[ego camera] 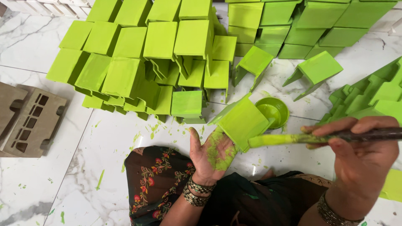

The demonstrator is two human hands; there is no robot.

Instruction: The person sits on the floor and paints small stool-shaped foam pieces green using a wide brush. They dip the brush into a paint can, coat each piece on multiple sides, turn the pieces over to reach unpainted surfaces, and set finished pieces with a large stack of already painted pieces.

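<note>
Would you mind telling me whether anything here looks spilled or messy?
Yes: green paint drips speckle the white marble floor near the green paint bowl, and the left hand holding the small green painted wooden piece has a smeared palm.

The stacked small stands [159, 54] are bright lime green, as are the held piece [243, 121] and paint bowl [273, 111]. The left hand [211, 152] is smeared green. The floor [42, 184] is white marble, grey-veined, green-speckled. The unpainted pieces [29, 121] are brown. The skirt [153, 184] is dark brown with red flowers.
</note>
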